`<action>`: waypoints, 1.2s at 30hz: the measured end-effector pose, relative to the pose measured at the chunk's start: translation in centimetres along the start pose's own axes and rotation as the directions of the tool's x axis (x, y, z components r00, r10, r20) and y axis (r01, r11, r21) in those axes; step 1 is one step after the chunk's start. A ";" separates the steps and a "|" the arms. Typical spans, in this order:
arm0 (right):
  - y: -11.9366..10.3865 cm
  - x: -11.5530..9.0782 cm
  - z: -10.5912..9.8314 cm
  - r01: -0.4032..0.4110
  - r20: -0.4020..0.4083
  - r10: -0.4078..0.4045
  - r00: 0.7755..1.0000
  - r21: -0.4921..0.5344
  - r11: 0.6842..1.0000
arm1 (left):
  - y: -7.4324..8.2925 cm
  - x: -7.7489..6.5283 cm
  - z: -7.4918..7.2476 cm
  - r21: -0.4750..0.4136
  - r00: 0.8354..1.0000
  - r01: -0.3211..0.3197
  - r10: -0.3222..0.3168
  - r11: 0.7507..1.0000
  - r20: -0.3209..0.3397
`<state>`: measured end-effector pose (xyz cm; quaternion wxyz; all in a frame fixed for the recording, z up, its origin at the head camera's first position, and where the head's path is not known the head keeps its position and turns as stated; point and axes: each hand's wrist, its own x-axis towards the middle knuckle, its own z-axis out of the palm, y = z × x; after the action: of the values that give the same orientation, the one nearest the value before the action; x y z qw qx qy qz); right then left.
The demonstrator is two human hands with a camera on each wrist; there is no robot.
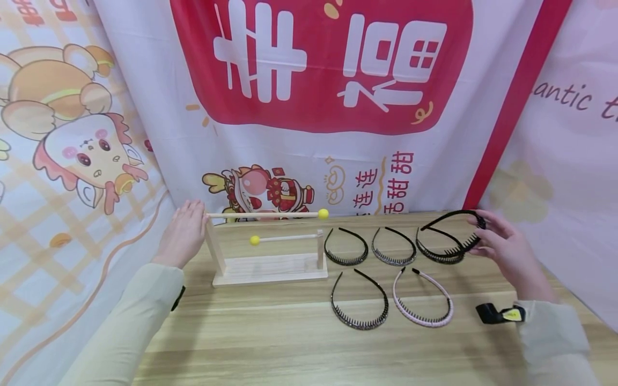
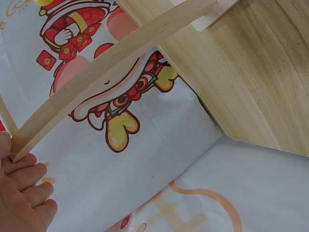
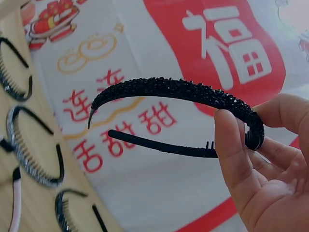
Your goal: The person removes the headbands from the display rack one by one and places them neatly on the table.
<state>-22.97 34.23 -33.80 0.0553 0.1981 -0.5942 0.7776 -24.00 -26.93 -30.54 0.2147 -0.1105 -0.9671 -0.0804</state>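
Observation:
My right hand [image 1: 502, 246] pinches a black headband [image 3: 169, 89] between thumb and fingers, raised above the table at the back right. Sparkly black beads cover its outer band, and comb teeth show inside. Just below it lies another dark toothed headband [image 1: 443, 260], partly overlapped in the head view. My left hand [image 1: 185, 230] is at the left end of a pale wooden stand [image 1: 270, 271]. Its thumb and fingers grip the top of the upright post [image 2: 91, 75]. A long rod [image 1: 265, 215] with a yellow ball extends rightward from there; a shorter ball-tipped rod [image 1: 289, 237] sits lower on the right post.
Right of the stand, two dark headbands [image 1: 365, 249] [image 1: 396, 262] lie in the back row. In front are a dark headband [image 1: 362, 325] and a pink one [image 1: 429, 323]. Printed cloth [image 1: 159, 139] hangs behind and along both sides of the wooden table [image 1: 251, 338].

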 end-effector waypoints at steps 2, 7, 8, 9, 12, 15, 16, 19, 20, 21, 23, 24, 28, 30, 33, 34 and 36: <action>0.3 -0.4 -0.5 -0.010 -0.003 0.010 1.000 -0.009 1.000 | 0.0 0.0 0.0 0.002 1.000 0.002 -0.002 1.000 0.006; 1.0 -1.3 -2.0 -0.049 -0.020 0.048 0.999 -0.036 0.998 | 0.0 0.0 0.0 0.005 1.000 0.005 -0.005 1.000 0.014; 1.2 -1.5 -2.3 -0.053 -0.022 0.052 0.998 -0.041 0.998 | 0.0 0.0 0.0 0.005 1.000 0.004 -0.004 1.000 0.014; 1.3 -1.7 -2.7 -0.057 -0.022 0.056 0.998 -0.048 0.997 | 0.0 0.0 0.0 0.004 1.000 0.004 -0.004 1.000 0.014; 1.7 -2.2 -3.8 -0.075 -0.018 0.074 0.997 -0.069 0.995 | -0.1 0.0 0.1 0.003 1.000 0.001 -0.001 1.000 0.008; 2.0 -2.7 -4.8 -0.106 -0.006 0.106 0.994 -0.122 0.987 | -0.1 0.0 0.1 0.005 1.000 -0.003 0.003 1.000 0.000; 2.1 -2.9 -5.2 -0.117 -0.001 0.118 0.993 -0.141 0.983 | -0.1 0.0 0.1 0.006 1.000 -0.004 0.004 1.000 -0.004; 2.4 -3.5 -6.1 -0.144 0.001 0.147 0.989 -0.190 0.971 | -0.1 0.0 0.0 0.004 1.000 -0.001 0.001 1.000 0.002; 2.5 -3.7 -6.5 -0.151 0.000 0.154 0.988 -0.194 0.969 | -0.1 0.0 0.0 0.004 1.000 0.001 -0.001 1.000 0.006; 2.6 -3.9 -6.8 -0.158 -0.007 0.159 0.987 -0.202 0.967 | -0.1 0.0 0.0 0.002 1.000 0.003 -0.003 1.000 0.010; 2.8 -4.3 -7.4 -0.179 -0.027 0.178 0.984 -0.219 0.959 | 0.0 0.0 0.0 0.000 1.000 0.006 -0.006 1.000 0.016; 2.9 -4.5 -7.7 -0.192 -0.040 0.188 0.981 -0.232 0.954 | 0.0 0.0 0.0 0.000 1.000 0.006 -0.006 1.000 0.015; 3.2 -5.4 -9.1 -0.258 -0.060 0.252 0.966 -0.288 0.922 | 0.0 0.1 0.0 0.001 1.000 -0.001 0.001 1.000 0.001; 3.3 -5.8 -9.8 -0.300 -0.052 0.299 0.953 -0.317 0.900 | 0.0 0.1 0.1 0.003 1.000 -0.003 0.003 1.000 -0.002; 3.3 -6.5 -10.8 -0.365 -0.034 0.381 0.924 -0.375 0.852 | 0.0 0.1 0.1 0.001 1.000 -0.001 0.001 1.000 0.002; 3.4 -6.7 -11.1 -0.387 -0.027 0.411 0.911 -0.398 0.832 | 0.0 0.1 0.1 -0.001 1.000 0.000 0.000 1.000 0.005; 3.5 -7.0 -11.6 -0.425 -0.004 0.474 0.881 -0.449 0.786 | -0.1 0.2 0.1 -0.003 1.000 0.003 -0.003 1.000 0.008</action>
<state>-20.47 45.21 -42.03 -0.1210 0.0754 -0.7852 0.6026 -24.21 -26.94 -30.57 0.2106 -0.1097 -0.9679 -0.0817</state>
